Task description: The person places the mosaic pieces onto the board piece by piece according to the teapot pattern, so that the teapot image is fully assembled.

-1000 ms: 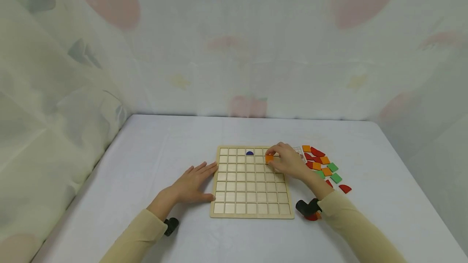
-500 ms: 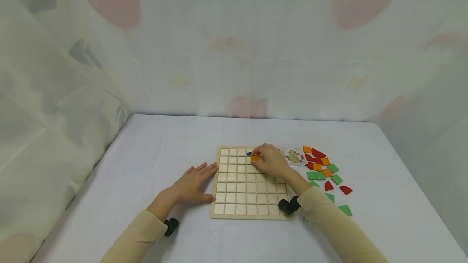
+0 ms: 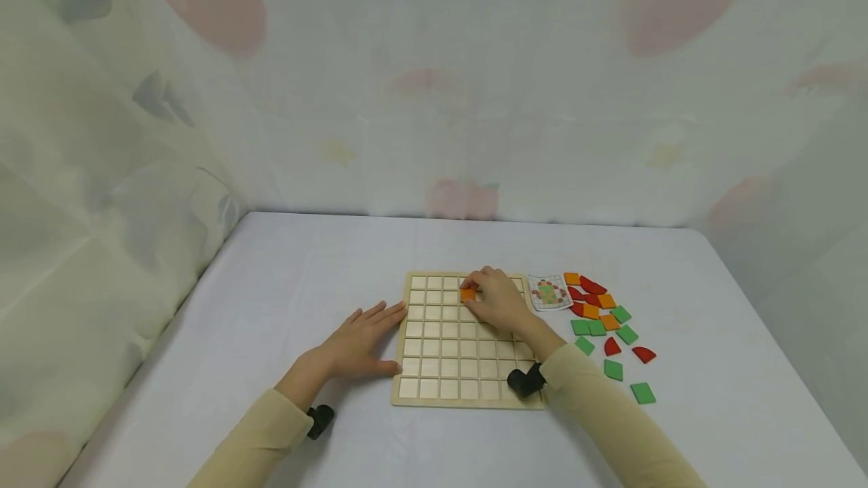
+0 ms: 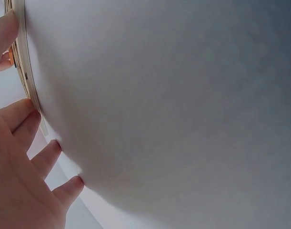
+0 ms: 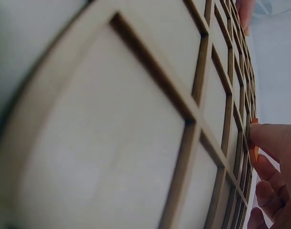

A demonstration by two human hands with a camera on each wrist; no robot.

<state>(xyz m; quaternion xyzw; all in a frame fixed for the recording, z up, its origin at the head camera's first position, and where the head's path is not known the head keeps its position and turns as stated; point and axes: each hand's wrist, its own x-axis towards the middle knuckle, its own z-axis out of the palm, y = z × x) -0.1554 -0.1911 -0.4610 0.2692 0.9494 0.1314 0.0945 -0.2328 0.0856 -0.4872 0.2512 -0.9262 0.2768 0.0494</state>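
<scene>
A wooden grid board (image 3: 468, 403) lies on the white table. Over its second row from the far edge, my right hand (image 3: 500, 303) pinches an orange square tile (image 3: 468, 295) between thumb and fingers. The right wrist view shows the tile's orange edge (image 5: 253, 155) between thumb and fingertips, at the grid's surface. My left hand (image 3: 361, 340) rests with spread fingers against the board's left side. In the left wrist view its fingertips (image 4: 33, 107) touch the board's edge, with other fingers on the cloth. The dark blue piece seen earlier in the far row is hidden behind my right fingers.
A pattern card (image 3: 549, 292) lies at the board's far right corner. Right of it are scattered orange square tiles (image 3: 591, 312), red pieces (image 3: 593, 286) and green tiles (image 3: 613, 370). A black wrist camera (image 3: 526, 381) overlaps the board's near right part.
My right hand has moved left across the board with the orange tile, from the right columns to below the blue piece's cell, now covering that piece. My left hand stays put.
</scene>
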